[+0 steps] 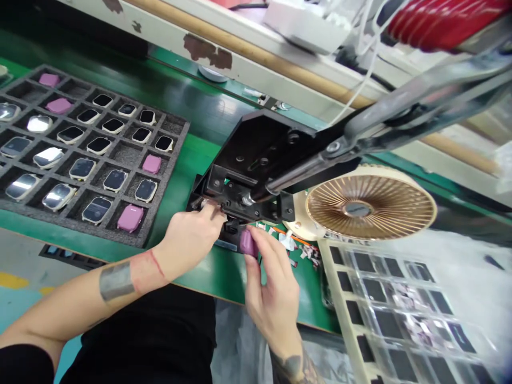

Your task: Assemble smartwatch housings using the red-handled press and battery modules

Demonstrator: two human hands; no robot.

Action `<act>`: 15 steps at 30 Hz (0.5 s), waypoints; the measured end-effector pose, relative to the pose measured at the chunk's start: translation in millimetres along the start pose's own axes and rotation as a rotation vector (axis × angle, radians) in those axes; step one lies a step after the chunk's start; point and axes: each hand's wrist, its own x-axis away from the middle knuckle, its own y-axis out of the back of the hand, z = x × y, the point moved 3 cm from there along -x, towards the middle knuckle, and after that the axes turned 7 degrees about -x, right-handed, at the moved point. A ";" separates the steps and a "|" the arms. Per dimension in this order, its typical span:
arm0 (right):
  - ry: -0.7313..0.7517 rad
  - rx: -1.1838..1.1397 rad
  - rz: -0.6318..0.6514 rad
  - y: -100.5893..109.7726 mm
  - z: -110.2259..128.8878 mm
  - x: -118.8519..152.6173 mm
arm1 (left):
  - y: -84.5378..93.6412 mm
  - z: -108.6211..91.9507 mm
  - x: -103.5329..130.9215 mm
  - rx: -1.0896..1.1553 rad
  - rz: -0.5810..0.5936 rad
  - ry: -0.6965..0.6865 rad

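Between the thumb and fingers of my right hand (274, 285) is a small purple watch case (248, 243), held at the front of a black hand press (236, 186). My left hand (196, 232) is closed at the press's left front, its fingertips against the fixture. Whatever those fingers pinch is hidden behind them. To the left lies a dark grey foam tray (146, 234) with many watches in its cells, among them a pale-framed watch (98, 209) and a purple watch case (130, 218).
A gold desk fan (372, 205) stands right of the press, whose long metal lever (360, 128) reaches up to the right. Small parts (310, 255) lie scattered below the fan. A clear plastic tray (384, 290) with dark pieces sits at right. A shelf beam (256, 69) crosses behind.
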 end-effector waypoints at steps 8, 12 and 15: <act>0.148 0.041 -0.031 12.5 6.1 -4.9 | -7.1 -15.4 3.4 -0.055 0.155 -0.057; 0.323 0.066 -0.058 4.3 15.2 -12.7 | 3.5 -11.7 26.4 0.371 0.026 -0.075; 0.494 0.065 -0.017 -5.4 24.8 -22.7 | 16.7 -3.1 47.0 1.070 -0.112 -0.001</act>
